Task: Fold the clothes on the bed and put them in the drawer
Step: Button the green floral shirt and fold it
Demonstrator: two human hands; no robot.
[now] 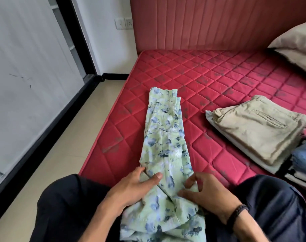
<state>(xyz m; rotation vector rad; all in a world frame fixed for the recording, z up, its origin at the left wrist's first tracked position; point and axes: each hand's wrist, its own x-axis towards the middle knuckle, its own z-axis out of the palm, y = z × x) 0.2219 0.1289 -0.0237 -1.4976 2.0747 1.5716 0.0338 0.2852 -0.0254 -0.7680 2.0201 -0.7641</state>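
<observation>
Red quilted mattress bed (pixel 218 81) carrying the work, partly done by the look of it. Folded beige trousers (pixel 257 130) stacked on other folded clothes to the right, apparently finished. Light green floral-print garment (pixel 164 133) folded into a long narrow strip, lying lengthwise from the lap onto the bed, likely needing crosswise folds. Left hand (pixel 131 187) and right hand (pixel 208 191) both gripping its near end. No drawer in view; stowing not yet done.

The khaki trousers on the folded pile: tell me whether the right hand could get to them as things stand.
Probably yes. The right hand grips the floral garment, so it must let go first; bare mattress lies between it and the khaki trousers, with nothing on top of them.
</observation>
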